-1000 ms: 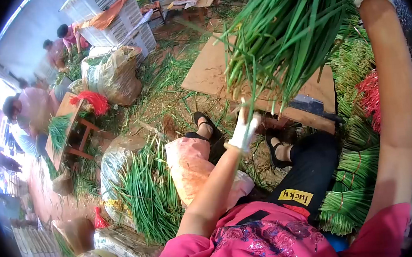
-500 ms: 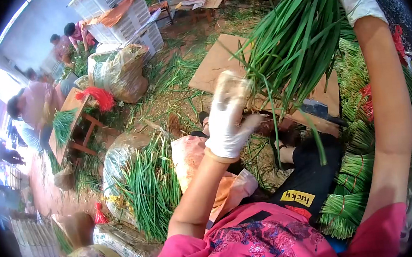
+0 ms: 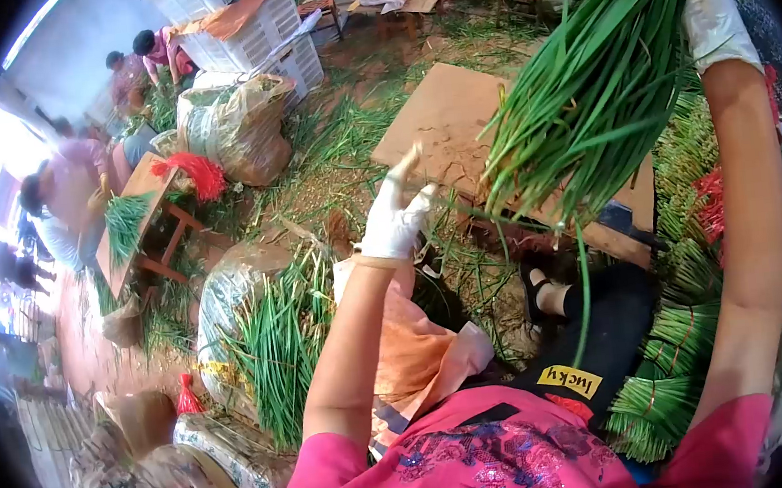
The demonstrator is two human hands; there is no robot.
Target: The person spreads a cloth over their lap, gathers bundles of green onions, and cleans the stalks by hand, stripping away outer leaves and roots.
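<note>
My right hand (image 3: 711,1), in a white glove, is raised at the upper right and grips a large bunch of long green stalks (image 3: 597,83) by one end. The bunch hangs down and leftward over the wooden board (image 3: 445,121). My left hand (image 3: 396,215), gloved too, is held up left of the bunch, apart from it, fingers spread and nothing in them. A single long stalk dangles from the bunch toward my dark trouser leg. Below the left hand, an orange and pink cloth (image 3: 409,336) covers my other leg.
Loose green stalks (image 3: 283,348) fill a plastic bag on the left. Tied bundles (image 3: 656,407) are stacked at the right beside red ties (image 3: 712,204). White crates (image 3: 249,36) stand at the back. A co-worker (image 3: 70,185) is beside a small table (image 3: 139,221) at the left.
My left hand has moved from near the stalk ends out to the left and opened. The bunch in my right hand has shifted a little to the right in view.
</note>
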